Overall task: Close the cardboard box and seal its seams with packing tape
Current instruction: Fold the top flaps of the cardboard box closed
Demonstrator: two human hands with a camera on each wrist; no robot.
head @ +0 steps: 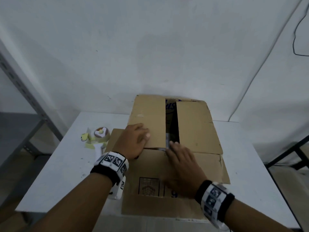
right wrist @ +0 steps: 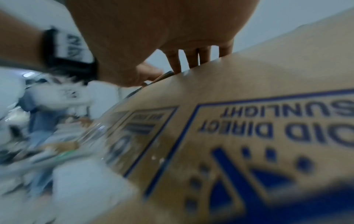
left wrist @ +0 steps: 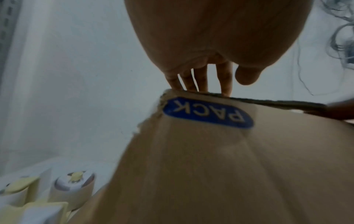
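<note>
Cardboard box [head: 197, 128] on white table [head: 66, 178]

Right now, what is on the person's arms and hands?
Both forearms are bare, with no sleeves and no gloves. The left hand and the right hand each have a black wristband carrying a white band of square black-and-white code tags. A white camera block hangs under the left wrist.
</note>
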